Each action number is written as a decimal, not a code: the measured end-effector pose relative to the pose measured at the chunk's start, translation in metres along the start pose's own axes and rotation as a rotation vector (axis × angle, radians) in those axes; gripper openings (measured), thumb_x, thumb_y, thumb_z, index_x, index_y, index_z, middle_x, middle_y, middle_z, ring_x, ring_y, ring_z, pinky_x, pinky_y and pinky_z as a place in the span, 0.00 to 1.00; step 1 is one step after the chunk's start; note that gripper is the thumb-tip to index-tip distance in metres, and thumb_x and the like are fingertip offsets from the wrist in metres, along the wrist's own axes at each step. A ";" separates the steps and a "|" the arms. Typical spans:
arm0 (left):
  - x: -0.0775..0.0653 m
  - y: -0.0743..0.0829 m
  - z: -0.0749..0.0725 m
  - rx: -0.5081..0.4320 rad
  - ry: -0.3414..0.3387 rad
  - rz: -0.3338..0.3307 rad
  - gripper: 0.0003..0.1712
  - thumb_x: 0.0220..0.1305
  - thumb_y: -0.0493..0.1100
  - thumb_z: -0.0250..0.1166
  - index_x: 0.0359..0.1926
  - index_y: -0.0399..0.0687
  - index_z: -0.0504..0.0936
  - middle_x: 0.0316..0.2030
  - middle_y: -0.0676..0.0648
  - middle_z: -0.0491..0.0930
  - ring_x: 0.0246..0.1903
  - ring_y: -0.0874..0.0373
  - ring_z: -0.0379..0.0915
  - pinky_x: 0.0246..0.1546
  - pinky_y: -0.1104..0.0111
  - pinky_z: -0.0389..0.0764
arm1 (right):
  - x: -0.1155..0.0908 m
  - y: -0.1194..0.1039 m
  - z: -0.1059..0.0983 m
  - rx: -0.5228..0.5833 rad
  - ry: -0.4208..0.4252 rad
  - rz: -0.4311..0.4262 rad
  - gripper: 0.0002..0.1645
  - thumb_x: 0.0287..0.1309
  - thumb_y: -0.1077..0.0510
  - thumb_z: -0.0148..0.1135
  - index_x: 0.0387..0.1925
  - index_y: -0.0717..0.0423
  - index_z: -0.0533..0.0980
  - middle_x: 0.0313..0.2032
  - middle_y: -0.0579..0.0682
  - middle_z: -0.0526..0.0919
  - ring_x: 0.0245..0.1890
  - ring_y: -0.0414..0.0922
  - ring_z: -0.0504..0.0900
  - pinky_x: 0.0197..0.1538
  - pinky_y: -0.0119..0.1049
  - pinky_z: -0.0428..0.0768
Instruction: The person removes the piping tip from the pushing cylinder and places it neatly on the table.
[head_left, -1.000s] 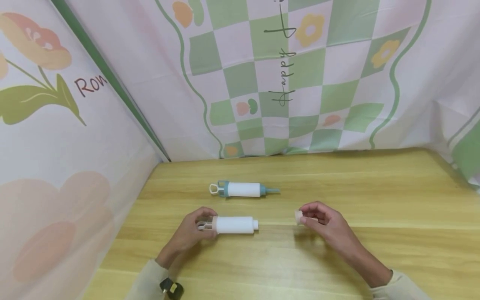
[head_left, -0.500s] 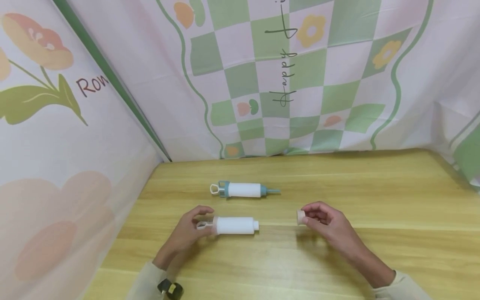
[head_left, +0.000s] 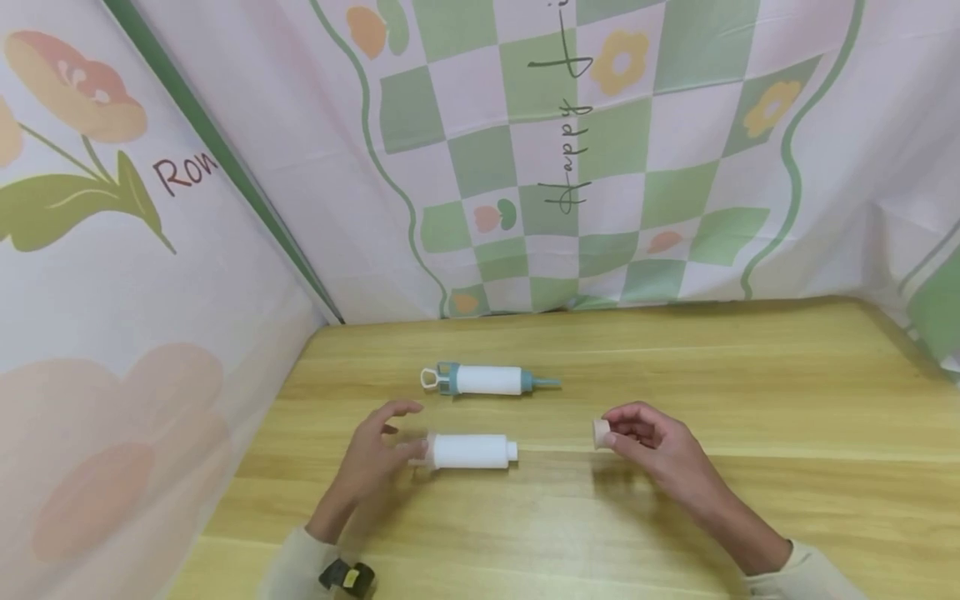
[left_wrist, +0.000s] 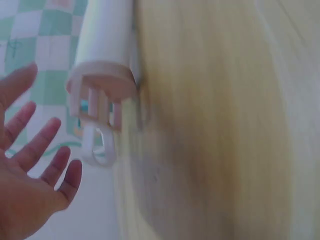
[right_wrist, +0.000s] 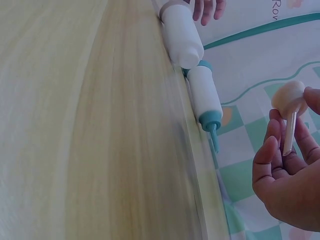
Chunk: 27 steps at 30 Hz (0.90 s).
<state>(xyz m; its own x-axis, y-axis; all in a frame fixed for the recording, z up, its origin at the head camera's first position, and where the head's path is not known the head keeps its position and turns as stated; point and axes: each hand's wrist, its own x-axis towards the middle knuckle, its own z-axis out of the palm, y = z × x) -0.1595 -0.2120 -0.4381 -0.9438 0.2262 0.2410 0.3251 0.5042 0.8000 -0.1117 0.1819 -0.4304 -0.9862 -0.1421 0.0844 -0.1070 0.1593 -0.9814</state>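
Lower left, the left hand (head_left: pixel 373 452) has spread wide, leaving the white cylinder (head_left: pixel 471 451) unheld; lower right, the right hand (head_left: pixel 658 443) pinches the beige nozzle (head_left: pixel 601 433).

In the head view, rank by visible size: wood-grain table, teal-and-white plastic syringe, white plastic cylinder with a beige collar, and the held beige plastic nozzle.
1. Wood-grain table
2. Teal-and-white syringe and white cylinder: too alike to rank; the syringe looks longer, the cylinder's barrel thicker
3. Beige nozzle

The nearer tube (head_left: pixel 471 451) seems smooth plastic, the tabletop (head_left: pixel 795 392) wood-grained.
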 end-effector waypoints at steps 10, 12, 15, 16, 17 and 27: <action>0.010 0.024 0.018 -0.130 0.024 0.038 0.24 0.55 0.30 0.73 0.55 0.36 0.80 0.53 0.38 0.80 0.49 0.39 0.77 0.49 0.44 0.78 | 0.001 -0.001 0.002 0.014 -0.013 0.008 0.19 0.67 0.58 0.64 0.54 0.66 0.75 0.46 0.58 0.81 0.43 0.46 0.82 0.45 0.37 0.83; 0.012 0.029 0.021 -0.162 0.002 0.058 0.24 0.56 0.30 0.73 0.55 0.35 0.79 0.53 0.38 0.80 0.48 0.39 0.78 0.48 0.44 0.78 | 0.001 -0.001 0.002 0.012 -0.015 0.013 0.20 0.68 0.57 0.64 0.54 0.66 0.75 0.46 0.58 0.81 0.43 0.46 0.82 0.45 0.37 0.83; 0.014 0.035 0.026 -0.185 -0.017 0.081 0.24 0.56 0.31 0.73 0.54 0.35 0.79 0.51 0.40 0.80 0.47 0.39 0.79 0.47 0.47 0.80 | 0.001 -0.001 0.001 0.012 -0.014 0.015 0.20 0.68 0.57 0.63 0.55 0.66 0.74 0.46 0.58 0.81 0.43 0.46 0.81 0.45 0.37 0.83; 0.014 0.036 0.027 -0.195 -0.024 0.086 0.24 0.56 0.30 0.73 0.54 0.35 0.79 0.51 0.41 0.81 0.47 0.39 0.79 0.47 0.48 0.81 | 0.000 -0.001 0.001 0.015 -0.014 0.014 0.20 0.68 0.57 0.64 0.54 0.66 0.74 0.46 0.58 0.81 0.43 0.46 0.81 0.45 0.37 0.83; 0.014 0.037 0.028 -0.204 -0.030 0.091 0.24 0.56 0.30 0.73 0.54 0.34 0.79 0.51 0.41 0.80 0.47 0.40 0.79 0.46 0.51 0.81 | 0.000 -0.001 0.001 0.018 -0.014 0.012 0.20 0.68 0.58 0.64 0.54 0.66 0.74 0.46 0.58 0.81 0.43 0.46 0.81 0.45 0.37 0.83; 0.016 0.052 0.049 -0.306 -0.116 0.028 0.24 0.56 0.30 0.73 0.55 0.37 0.79 0.51 0.37 0.78 0.47 0.44 0.80 0.45 0.59 0.83 | -0.003 0.000 0.005 0.031 -0.012 -0.004 0.19 0.67 0.59 0.64 0.53 0.67 0.75 0.45 0.59 0.81 0.43 0.46 0.82 0.45 0.38 0.83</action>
<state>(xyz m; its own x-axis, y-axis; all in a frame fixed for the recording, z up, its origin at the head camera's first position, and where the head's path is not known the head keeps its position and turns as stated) -0.1543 -0.1414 -0.4194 -0.9158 0.3392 0.2152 0.3015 0.2263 0.9262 -0.1085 0.1773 -0.4319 -0.9842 -0.1547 0.0863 -0.1066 0.1281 -0.9860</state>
